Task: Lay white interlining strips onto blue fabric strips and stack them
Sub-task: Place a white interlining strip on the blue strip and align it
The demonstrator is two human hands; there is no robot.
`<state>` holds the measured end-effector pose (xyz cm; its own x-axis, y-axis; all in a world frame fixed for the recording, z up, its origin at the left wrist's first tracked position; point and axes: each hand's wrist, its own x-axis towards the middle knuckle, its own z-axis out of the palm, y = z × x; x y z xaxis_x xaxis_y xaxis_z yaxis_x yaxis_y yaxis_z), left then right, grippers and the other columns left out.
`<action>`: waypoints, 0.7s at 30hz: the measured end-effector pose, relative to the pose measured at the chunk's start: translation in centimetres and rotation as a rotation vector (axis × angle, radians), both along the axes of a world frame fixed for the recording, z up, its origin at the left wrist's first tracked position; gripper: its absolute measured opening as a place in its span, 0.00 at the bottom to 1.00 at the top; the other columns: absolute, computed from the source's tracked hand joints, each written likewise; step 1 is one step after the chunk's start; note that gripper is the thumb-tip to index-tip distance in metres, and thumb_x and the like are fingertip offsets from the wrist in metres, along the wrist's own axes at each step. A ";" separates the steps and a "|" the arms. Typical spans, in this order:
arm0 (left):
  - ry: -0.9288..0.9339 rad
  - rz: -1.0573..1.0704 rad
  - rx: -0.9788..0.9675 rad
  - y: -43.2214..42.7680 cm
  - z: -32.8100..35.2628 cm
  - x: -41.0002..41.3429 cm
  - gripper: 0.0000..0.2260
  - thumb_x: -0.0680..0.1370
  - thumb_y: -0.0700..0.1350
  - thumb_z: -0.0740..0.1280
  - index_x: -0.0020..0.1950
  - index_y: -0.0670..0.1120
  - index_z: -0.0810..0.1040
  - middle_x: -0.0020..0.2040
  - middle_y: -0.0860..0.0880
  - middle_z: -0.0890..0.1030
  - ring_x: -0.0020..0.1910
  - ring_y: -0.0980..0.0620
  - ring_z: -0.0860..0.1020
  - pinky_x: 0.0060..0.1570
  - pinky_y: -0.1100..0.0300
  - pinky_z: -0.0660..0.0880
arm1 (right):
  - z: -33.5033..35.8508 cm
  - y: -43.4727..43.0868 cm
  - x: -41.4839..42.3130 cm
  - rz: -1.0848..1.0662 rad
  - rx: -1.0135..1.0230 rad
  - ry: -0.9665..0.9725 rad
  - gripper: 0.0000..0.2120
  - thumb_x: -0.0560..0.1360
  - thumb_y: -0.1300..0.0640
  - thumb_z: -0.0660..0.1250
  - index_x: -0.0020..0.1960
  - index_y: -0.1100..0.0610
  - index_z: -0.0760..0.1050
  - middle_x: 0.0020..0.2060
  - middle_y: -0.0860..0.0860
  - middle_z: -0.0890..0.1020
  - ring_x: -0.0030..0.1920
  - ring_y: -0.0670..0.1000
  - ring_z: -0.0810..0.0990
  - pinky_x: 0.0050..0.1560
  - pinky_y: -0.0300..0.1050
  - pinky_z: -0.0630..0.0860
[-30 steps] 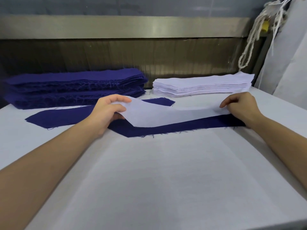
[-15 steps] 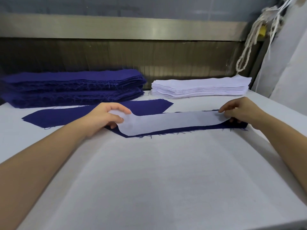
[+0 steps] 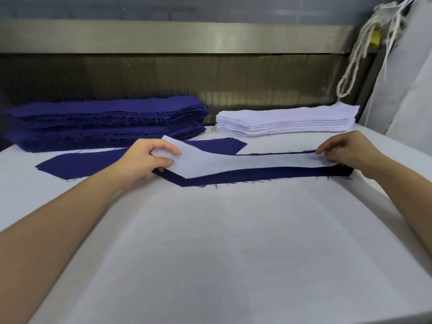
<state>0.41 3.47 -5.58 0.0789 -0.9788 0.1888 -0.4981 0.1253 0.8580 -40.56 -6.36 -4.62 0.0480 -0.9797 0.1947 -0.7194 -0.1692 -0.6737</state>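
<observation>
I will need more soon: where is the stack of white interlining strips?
Head view: the stack of white interlining strips lies far right on the table, beside the stack of blue fabric strips, behind the right hand.

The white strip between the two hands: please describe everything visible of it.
The white interlining strip is long, thin and matte, with an angled left end. It lies along the blue fabric strip, leaving a wide blue band at its near edge and a thin line at the far edge. The left hand pinches its raised left end; the right hand pinches its right end.
</observation>
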 end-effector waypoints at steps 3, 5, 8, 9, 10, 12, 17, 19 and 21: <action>-0.084 0.021 -0.009 -0.1 -0.2 0.1 0.14 0.72 0.35 0.70 0.41 0.55 0.83 0.33 0.59 0.79 0.30 0.59 0.73 0.31 0.69 0.71 | 0.0 0.1 0.1 -0.008 0.018 0.038 0.14 0.71 0.73 0.63 0.41 0.57 0.82 0.32 0.53 0.76 0.34 0.52 0.70 0.33 0.40 0.67; -0.168 0.012 -0.002 -0.1 -0.4 0.2 0.13 0.72 0.36 0.71 0.41 0.56 0.83 0.38 0.58 0.80 0.33 0.59 0.74 0.33 0.67 0.71 | -0.1 0.0 0.0 -0.008 0.030 0.057 0.15 0.70 0.73 0.62 0.41 0.57 0.82 0.32 0.54 0.77 0.36 0.54 0.70 0.34 0.42 0.68; -0.229 0.003 0.004 -0.1 -0.6 0.2 0.12 0.73 0.37 0.71 0.42 0.56 0.82 0.42 0.58 0.80 0.35 0.63 0.76 0.34 0.71 0.69 | -0.4 -0.2 -0.2 -0.012 0.037 0.064 0.13 0.70 0.71 0.65 0.40 0.56 0.82 0.32 0.53 0.78 0.35 0.53 0.71 0.35 0.41 0.69; -0.244 0.004 -0.004 -0.1 -0.6 0.2 0.12 0.73 0.38 0.71 0.42 0.56 0.82 0.44 0.59 0.80 0.38 0.63 0.77 0.37 0.70 0.70 | -0.5 -0.3 -0.2 -0.014 0.036 0.062 0.11 0.70 0.70 0.66 0.41 0.56 0.82 0.33 0.51 0.78 0.36 0.51 0.72 0.36 0.40 0.69; -0.261 0.002 -0.015 -0.1 -0.7 0.2 0.11 0.73 0.38 0.70 0.42 0.56 0.82 0.45 0.60 0.80 0.41 0.64 0.77 0.41 0.69 0.70 | -0.5 -0.4 -0.2 -0.016 0.031 0.057 0.09 0.71 0.67 0.67 0.41 0.55 0.82 0.35 0.50 0.79 0.37 0.49 0.72 0.37 0.40 0.68; -0.292 -0.010 -0.041 -0.2 -0.8 0.2 0.09 0.74 0.40 0.71 0.42 0.56 0.82 0.46 0.61 0.81 0.45 0.67 0.77 0.46 0.68 0.69 | -0.7 -0.5 -0.2 -0.020 0.005 0.063 0.06 0.72 0.64 0.69 0.42 0.55 0.81 0.38 0.49 0.79 0.41 0.50 0.74 0.42 0.41 0.68; -0.353 -0.012 -0.085 -0.4 -0.9 0.4 0.07 0.74 0.41 0.71 0.43 0.55 0.81 0.47 0.61 0.80 0.48 0.65 0.76 0.51 0.65 0.68 | -1.0 -0.7 -0.3 -0.048 -0.044 0.119 0.10 0.71 0.67 0.67 0.44 0.53 0.81 0.40 0.51 0.79 0.43 0.52 0.74 0.46 0.41 0.66; -0.381 -0.012 -0.083 -0.4 -0.9 0.5 0.08 0.74 0.40 0.71 0.44 0.55 0.81 0.48 0.60 0.79 0.49 0.61 0.76 0.53 0.63 0.67 | -0.8 -0.6 -0.3 -0.056 -0.055 0.100 0.11 0.71 0.68 0.66 0.44 0.54 0.81 0.40 0.52 0.79 0.43 0.53 0.74 0.47 0.42 0.67; -0.399 -0.011 -0.088 -0.5 -0.9 0.5 0.10 0.74 0.39 0.70 0.44 0.55 0.80 0.48 0.60 0.79 0.49 0.61 0.76 0.51 0.65 0.67 | -0.6 -0.4 -0.2 -0.061 -0.095 0.078 0.12 0.71 0.70 0.66 0.44 0.54 0.81 0.39 0.53 0.79 0.43 0.53 0.74 0.46 0.42 0.68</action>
